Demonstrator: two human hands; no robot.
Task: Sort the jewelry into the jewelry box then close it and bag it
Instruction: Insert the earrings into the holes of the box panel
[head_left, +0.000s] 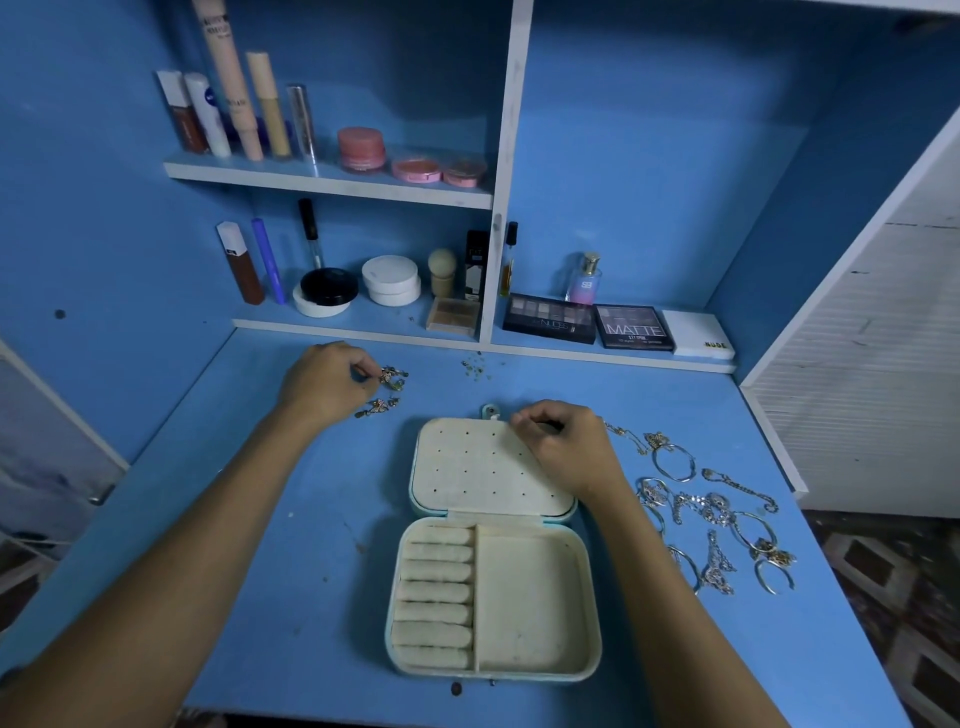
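The cream-lined jewelry box (530, 603) lies open in the middle of the blue desk, its perforated lid (478, 467) flat behind the base. The base holds ring rolls on the left and an empty compartment on the right. My left hand (322, 382) is at the far left and pinches at a cluster of small earrings (392, 378). More earrings (376, 408) lie just below it. My right hand (563, 449) rests on the lid's far right corner with its fingers curled over the edge. Rings, bracelets and chains (717, 514) are spread to the right of the box.
A few tiny studs (475, 366) lie near the back ledge. Shelves behind hold cosmetics, eyeshadow palettes (550, 317) and a perfume bottle (584, 280). A white panel (883, 364) stands at the right. The desk's front edge runs just below the box.
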